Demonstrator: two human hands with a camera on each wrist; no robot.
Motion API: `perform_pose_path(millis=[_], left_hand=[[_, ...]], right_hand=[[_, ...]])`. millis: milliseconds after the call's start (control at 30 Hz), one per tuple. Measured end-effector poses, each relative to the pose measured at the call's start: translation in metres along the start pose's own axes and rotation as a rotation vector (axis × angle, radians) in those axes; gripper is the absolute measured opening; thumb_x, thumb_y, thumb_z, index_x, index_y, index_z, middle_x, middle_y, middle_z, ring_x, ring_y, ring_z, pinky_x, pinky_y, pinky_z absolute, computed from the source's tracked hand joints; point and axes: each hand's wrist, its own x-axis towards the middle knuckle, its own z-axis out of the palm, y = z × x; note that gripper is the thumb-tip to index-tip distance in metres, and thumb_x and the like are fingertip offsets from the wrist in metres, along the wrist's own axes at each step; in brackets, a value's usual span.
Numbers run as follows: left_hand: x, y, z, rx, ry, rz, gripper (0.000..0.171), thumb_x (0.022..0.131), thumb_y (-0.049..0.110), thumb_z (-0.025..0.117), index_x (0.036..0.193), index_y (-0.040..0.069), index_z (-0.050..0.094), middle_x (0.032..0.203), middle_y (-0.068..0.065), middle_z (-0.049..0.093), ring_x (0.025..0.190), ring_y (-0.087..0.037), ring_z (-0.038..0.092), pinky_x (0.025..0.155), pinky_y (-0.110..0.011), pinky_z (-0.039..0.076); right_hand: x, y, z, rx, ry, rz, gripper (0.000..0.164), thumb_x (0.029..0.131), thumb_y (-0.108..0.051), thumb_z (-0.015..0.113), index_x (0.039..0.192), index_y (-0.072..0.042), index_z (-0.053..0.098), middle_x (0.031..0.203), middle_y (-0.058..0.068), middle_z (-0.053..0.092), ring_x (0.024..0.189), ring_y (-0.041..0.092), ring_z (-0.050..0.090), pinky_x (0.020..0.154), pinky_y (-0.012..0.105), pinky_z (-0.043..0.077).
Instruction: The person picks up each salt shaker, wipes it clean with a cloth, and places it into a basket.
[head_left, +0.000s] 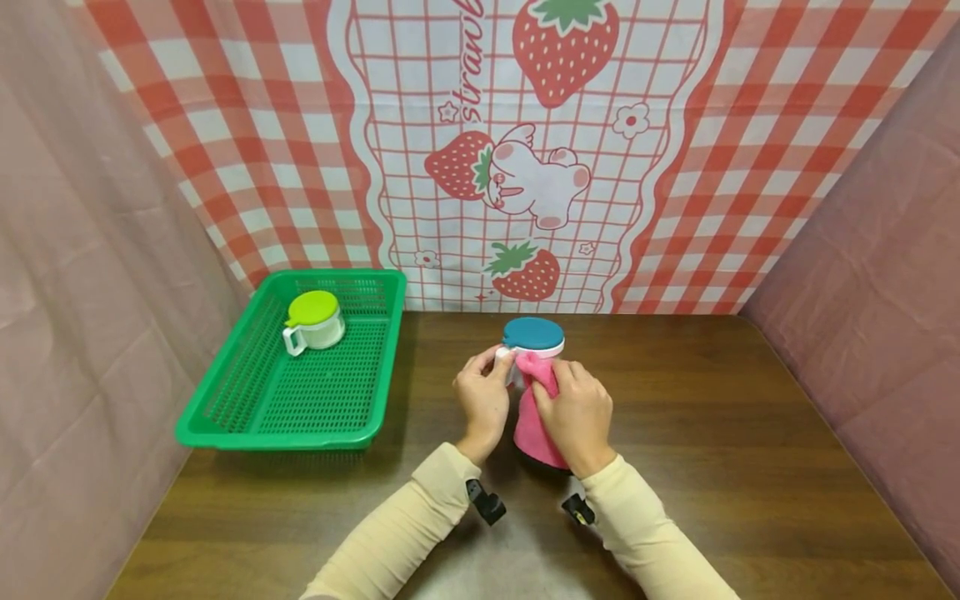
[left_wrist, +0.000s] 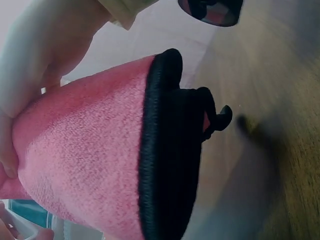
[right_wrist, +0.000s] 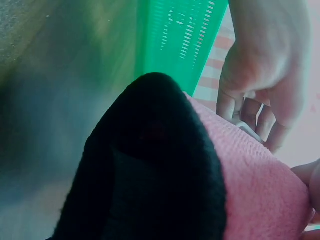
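Observation:
A small clear jar with a blue lid (head_left: 534, 333) and a white handle is held up over the table. My left hand (head_left: 482, 400) pinches the handle between thumb and fingers. With my right hand (head_left: 581, 410) I grip a pink cloth (head_left: 536, 429) against the jar's near side. The cloth hangs down in a cone and hides most of the jar's body. In the left wrist view the pink cloth (left_wrist: 90, 155) shows a dark border at its loose end. The right wrist view has my left hand (right_wrist: 265, 70) behind the cloth.
To the left stands a green perforated basket (head_left: 382, 392). Inside it, near the back, sits a similar jar with a lime-green lid (head_left: 315, 308) and white handle. A checked strawberry curtain (head_left: 645, 208) borders the back of the wooden table (head_left: 720, 467).

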Motion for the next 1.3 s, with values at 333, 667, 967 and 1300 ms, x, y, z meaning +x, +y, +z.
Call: perform_pose_path(millis=[333, 667, 967, 1300], left_hand=[[0.001, 0.000, -0.001, -0.053, -0.011, -0.049, 0.021, 0.074, 0.020, 0.074, 0.088, 0.004, 0.072, 0.079, -0.014, 0.068, 0.062, -0.005, 0.058, 0.049, -0.025, 0.056], [0.006, 0.001, -0.004, -0.071, -0.011, -0.098, 0.024, 0.073, 0.021, 0.075, 0.089, 0.004, 0.072, 0.081, -0.016, 0.069, 0.065, -0.012, 0.062, 0.049, -0.026, 0.056], [0.008, 0.007, -0.010, -0.185, -0.070, -0.199, 0.025, 0.077, 0.011, 0.070, 0.097, -0.004, 0.068, 0.089, -0.024, 0.067, 0.074, -0.028, 0.065, 0.056, -0.048, 0.056], [0.009, 0.001, -0.012, -0.251, -0.096, -0.230, 0.028, 0.076, 0.017, 0.072, 0.097, -0.001, 0.068, 0.089, -0.020, 0.067, 0.068, -0.013, 0.062, 0.052, -0.038, 0.057]], right_hand=[[-0.010, -0.002, 0.002, -0.061, -0.045, -0.050, 0.025, 0.070, -0.025, 0.073, 0.081, -0.004, 0.062, 0.071, 0.012, 0.062, 0.060, 0.030, 0.059, 0.052, 0.042, 0.049], [-0.015, 0.006, 0.000, -0.039, -0.086, -0.057, 0.028, 0.070, -0.027, 0.075, 0.085, -0.005, 0.066, 0.077, 0.012, 0.065, 0.060, 0.029, 0.060, 0.052, 0.041, 0.051], [-0.015, 0.015, -0.002, 0.045, -0.114, 0.007, 0.024, 0.071, -0.025, 0.075, 0.084, -0.007, 0.065, 0.068, 0.009, 0.061, 0.059, 0.027, 0.059, 0.049, 0.044, 0.050], [-0.008, 0.026, -0.007, 0.159, -0.149, 0.125, 0.022, 0.073, -0.025, 0.074, 0.088, -0.010, 0.068, 0.070, 0.009, 0.064, 0.063, 0.028, 0.060, 0.055, 0.044, 0.049]])
